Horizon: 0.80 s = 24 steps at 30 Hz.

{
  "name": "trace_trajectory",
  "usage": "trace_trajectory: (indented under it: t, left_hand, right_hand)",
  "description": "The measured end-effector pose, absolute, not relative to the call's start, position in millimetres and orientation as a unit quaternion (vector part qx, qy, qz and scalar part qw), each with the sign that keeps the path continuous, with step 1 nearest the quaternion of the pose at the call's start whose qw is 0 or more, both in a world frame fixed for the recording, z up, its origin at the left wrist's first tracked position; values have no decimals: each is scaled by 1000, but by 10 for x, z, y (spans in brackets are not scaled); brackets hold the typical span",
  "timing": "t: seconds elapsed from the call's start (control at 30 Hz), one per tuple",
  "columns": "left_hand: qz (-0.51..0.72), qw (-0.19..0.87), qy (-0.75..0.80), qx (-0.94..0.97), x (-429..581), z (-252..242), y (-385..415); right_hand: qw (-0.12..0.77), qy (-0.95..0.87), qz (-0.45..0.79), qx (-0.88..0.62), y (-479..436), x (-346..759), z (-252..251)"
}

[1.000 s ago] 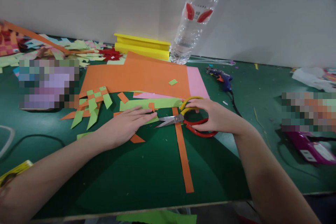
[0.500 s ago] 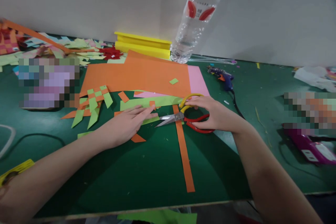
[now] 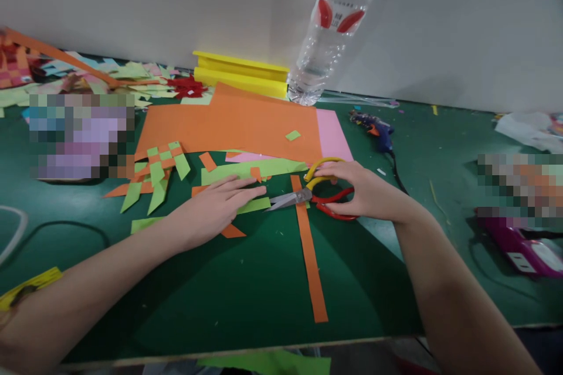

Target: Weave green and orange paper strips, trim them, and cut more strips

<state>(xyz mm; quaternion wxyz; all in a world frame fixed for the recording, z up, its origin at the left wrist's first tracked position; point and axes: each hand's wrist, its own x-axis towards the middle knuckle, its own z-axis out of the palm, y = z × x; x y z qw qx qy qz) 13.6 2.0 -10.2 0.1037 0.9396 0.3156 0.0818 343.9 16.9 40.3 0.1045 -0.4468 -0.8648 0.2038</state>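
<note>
My left hand [image 3: 211, 211] lies flat with its fingers stretched over paper strips, partly covering a green strip [image 3: 257, 205] and orange ones. In my right hand [image 3: 369, 192] are scissors [image 3: 303, 195] with one yellow and one red handle. The blades point left, slightly apart, their tips by the end of that green strip. Under the scissors runs a long orange strip [image 3: 311, 263] toward the table's front. A wider green strip [image 3: 272, 169] lies just beyond my fingers. Left of it sits a woven green-and-orange paper piece [image 3: 162, 164] with loose ends.
Behind the strips lie an orange sheet [image 3: 246, 123] and a pink sheet [image 3: 334, 135]. A clear bottle [image 3: 323, 53] and a yellow channel-shaped bar [image 3: 240, 75] stand near the wall. To the right are a glue gun [image 3: 376, 129] and a purple device [image 3: 519, 249]. Paper scraps [image 3: 136, 73] heap at the back left.
The scissor blades have come closer together, and their tips have shifted slightly right. My left fingers have flattened and spread over the strips.
</note>
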Motion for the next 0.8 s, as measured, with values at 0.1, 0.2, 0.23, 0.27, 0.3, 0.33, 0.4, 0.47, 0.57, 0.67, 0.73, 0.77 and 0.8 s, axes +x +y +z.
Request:
trace_trajectory:
  t: [0.1, 0.2, 0.23, 0.27, 0.3, 0.33, 0.4, 0.47, 0.57, 0.67, 0.73, 0.77, 0.8]
  left_hand:
    - [84, 114, 303, 942, 142, -79, 15]
    - [106, 114, 300, 941, 152, -78, 12]
    - [115, 109, 303, 940, 156, -83, 10]
    - [123, 104, 308, 938, 159, -88, 8]
    - [129, 97, 313, 936, 163, -93, 5]
    - [131, 90, 318, 935, 166, -97, 2]
    - [127, 81, 322, 935, 169, -100, -4]
    - [119, 80, 322, 936, 168, -97, -8]
    - [116, 77, 323, 936, 167, -83, -9]
    - [124, 66, 341, 929, 176, -60, -4]
    - [128, 59, 357, 924, 186, -48, 4]
    - [130, 57, 361, 922, 191, -44, 8]
    - [131, 57, 361, 921, 195, -43, 13]
  right_hand:
    - [98, -863, 201, -454, 169, 3462, 415]
    - [93, -860, 203, -459, 166, 3492, 412]
    - [92, -859, 204, -461, 165, 3500, 409]
    - [90, -858, 206, -461, 163, 3506, 407]
    - [90, -858, 206, -462, 162, 3510, 406]
    - [90, -858, 205, -463, 161, 3513, 406]
    - [90, -857, 200, -466, 158, 3517, 413]
    - [85, -857, 193, -470, 155, 3521, 426]
    - [83, -857, 186, -473, 154, 3529, 439]
    - [83, -858, 186, -472, 157, 3541, 438]
    - [82, -859, 186, -470, 162, 3551, 432]
    - [81, -860, 186, -469, 166, 3557, 429]
    - [80, -860, 187, -468, 169, 3563, 427]
